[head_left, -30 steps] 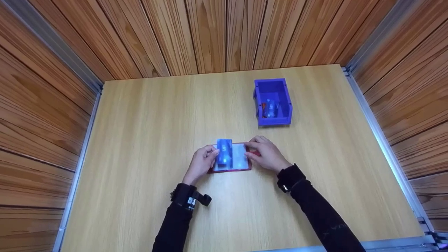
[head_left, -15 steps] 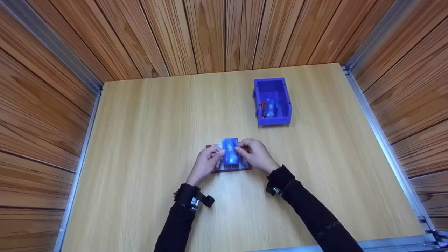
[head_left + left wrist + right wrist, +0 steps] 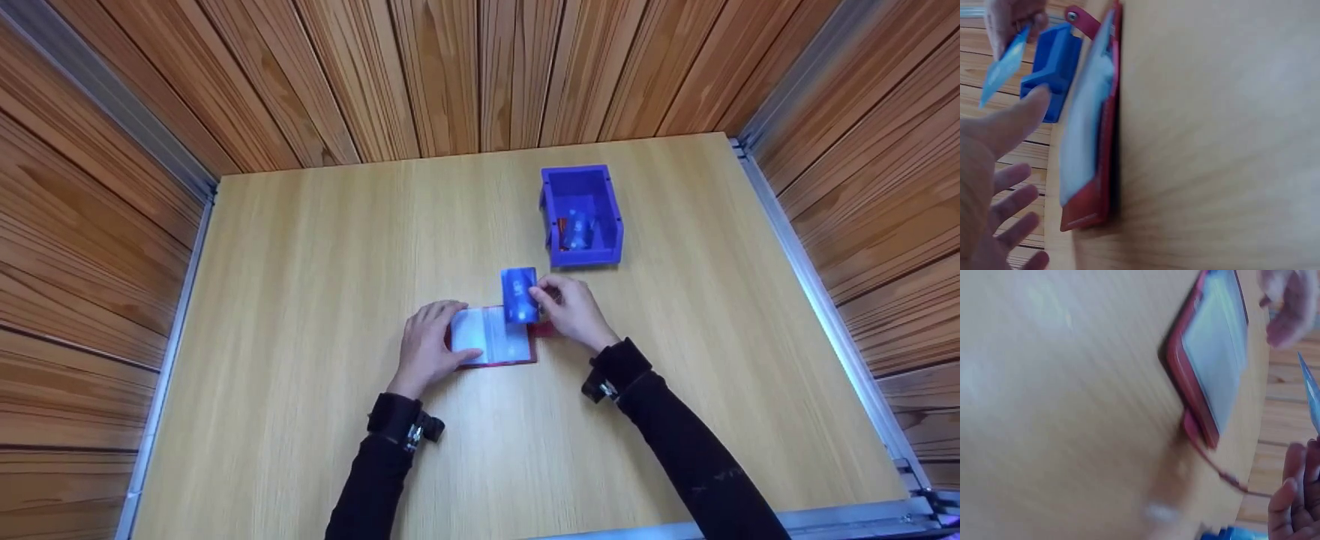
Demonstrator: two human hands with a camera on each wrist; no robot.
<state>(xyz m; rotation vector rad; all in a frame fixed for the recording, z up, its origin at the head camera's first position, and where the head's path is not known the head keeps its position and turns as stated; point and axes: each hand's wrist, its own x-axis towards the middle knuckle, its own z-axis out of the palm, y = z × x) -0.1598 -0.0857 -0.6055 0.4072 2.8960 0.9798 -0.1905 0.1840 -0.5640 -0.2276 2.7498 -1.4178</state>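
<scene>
In the head view, a red card holder lies spread on the table with clear plastic sleeves facing up. A strap with a metal snap sticks out from its right side. My right hand pinches a blue card by its right edge, raised over the holder's upper right corner. My left hand is at the holder's left edge, its thumb stretched across the lower left sleeve in this view. The left wrist view shows that hand's fingers spread, with nothing in them.
A blue-purple plastic bin stands behind the holder to the right. Inside it lie blue cards and a small red-orange item. Wood-panelled walls enclose the table at the back and sides.
Both hands were at the blue card half a second ago. My left hand has since let go and spread at the holder's left side, while my right hand has carried the card up and right.
</scene>
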